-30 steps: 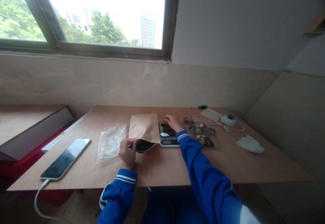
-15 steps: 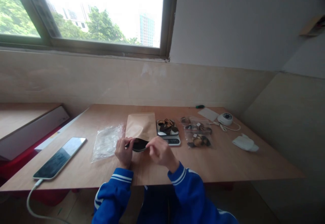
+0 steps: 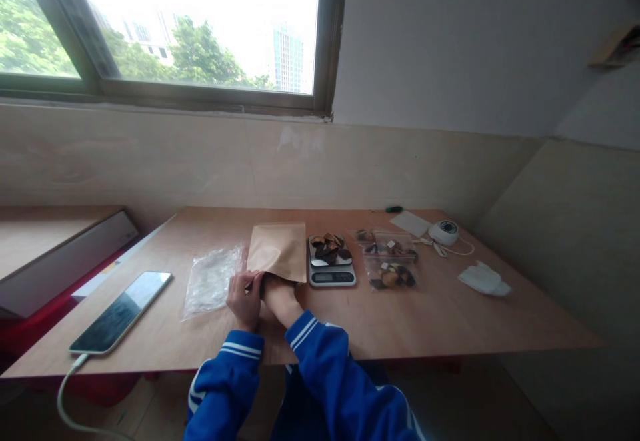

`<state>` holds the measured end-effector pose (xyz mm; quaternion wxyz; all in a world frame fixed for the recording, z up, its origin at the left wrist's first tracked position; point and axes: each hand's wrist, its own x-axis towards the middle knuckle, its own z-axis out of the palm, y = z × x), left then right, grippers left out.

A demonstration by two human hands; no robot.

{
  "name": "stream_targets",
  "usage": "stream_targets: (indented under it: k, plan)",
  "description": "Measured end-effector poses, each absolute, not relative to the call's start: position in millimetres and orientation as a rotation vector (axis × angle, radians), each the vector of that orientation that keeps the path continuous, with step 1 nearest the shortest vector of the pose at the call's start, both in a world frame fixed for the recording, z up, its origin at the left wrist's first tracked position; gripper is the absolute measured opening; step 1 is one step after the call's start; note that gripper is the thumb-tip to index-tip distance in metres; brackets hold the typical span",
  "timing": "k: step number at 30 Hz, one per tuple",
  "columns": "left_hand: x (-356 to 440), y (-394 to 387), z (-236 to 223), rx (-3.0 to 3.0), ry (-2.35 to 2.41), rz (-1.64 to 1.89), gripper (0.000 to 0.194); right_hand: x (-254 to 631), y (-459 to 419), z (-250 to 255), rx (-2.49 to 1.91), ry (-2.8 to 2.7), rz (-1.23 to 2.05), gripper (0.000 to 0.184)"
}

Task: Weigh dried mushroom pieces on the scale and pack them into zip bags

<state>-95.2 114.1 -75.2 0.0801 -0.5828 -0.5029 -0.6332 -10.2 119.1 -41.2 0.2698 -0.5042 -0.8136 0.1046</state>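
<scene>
A brown kraft paper bag (image 3: 278, 248) lies on the table with its mouth toward me. My left hand (image 3: 245, 298) pinches the left edge of that mouth. Through the opening goes my right hand (image 3: 277, 296); its fingers are hidden inside the bag. Just right of the bag stands a kitchen scale (image 3: 333, 279) with a small display. Dark, brownish dried slices (image 3: 330, 249) are heaped on its plate.
Left of the bag lies a clear plastic bag (image 3: 214, 281), then a phone (image 3: 121, 312) on a cable. Right of the scale are zip bags of dried slices (image 3: 393, 274), a white camera (image 3: 444, 232), a white card (image 3: 410, 223) and a crumpled tissue (image 3: 484, 279).
My right hand has let go of the bag's right edge and moved left into its mouth. My left hand keeps its pinch in about the same place.
</scene>
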Motion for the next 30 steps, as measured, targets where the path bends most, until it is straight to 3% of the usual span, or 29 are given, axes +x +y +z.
stream_targets:
  k: [9,19,26,30]
  plan:
    - [-96,114,-78,-1.804,-1.485,-1.853,0.019,6,100,-45,-1.595,-2.094,0.459,0.022]
    - [-94,112,-72,-1.776,-1.519,-1.872,0.016,55,33,-28,-0.93,-1.856,0.466,0.036]
    - [-96,116,-78,-1.808,-1.455,-1.856,0.014,160,47,-36,-1.194,-1.555,0.198,0.017]
    - [-96,117,-77,-1.813,-1.457,-1.848,0.014,203,85,-47,-1.287,-1.684,0.157,0.02]
